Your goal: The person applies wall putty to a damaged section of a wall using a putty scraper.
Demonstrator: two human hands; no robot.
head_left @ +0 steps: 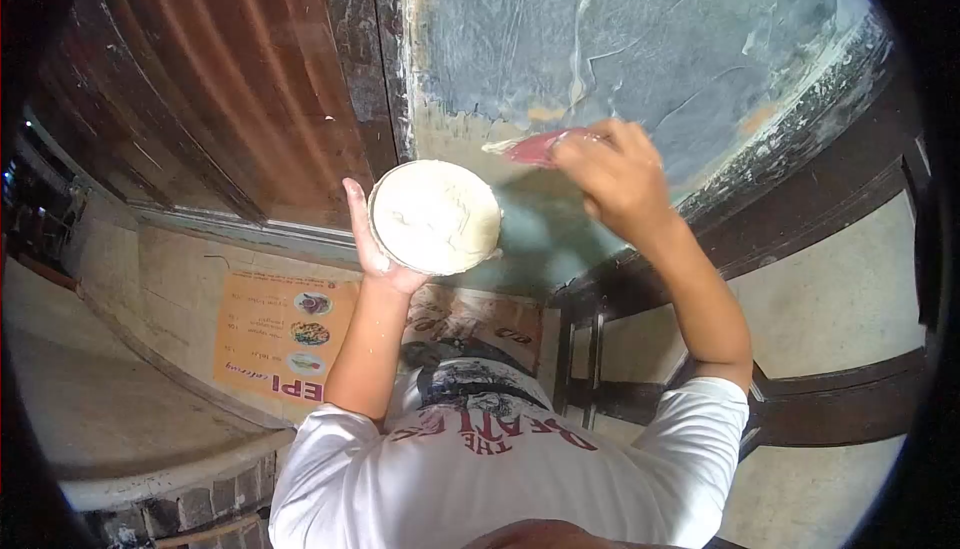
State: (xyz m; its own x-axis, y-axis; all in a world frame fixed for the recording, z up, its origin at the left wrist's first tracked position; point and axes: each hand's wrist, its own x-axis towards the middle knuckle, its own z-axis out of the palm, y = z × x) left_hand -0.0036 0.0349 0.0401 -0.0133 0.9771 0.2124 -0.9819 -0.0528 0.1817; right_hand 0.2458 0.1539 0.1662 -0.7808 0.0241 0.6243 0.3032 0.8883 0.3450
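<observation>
A round tub (437,217) of smooth, off-white paste rests on the upturned palm of my left hand (385,264). The thumb stands up along its left side, and the other fingers are hidden under it. Gripped in my right hand (620,177) is a pinkish-red putty spreader (538,148), slightly blurred, with pale paste on its left tip. It is up and to the right of the tub, overlapping the lower part of the grey-blue plastered wall (620,39) in this view. White streaks and ridges run over the wall.
Left of the wall stands a dark brown wooden panel (220,69) with a reddish sheen. An orange food banner (265,334) lies at lower left. Dark wooden framing (830,389) runs along the right, close to my right arm.
</observation>
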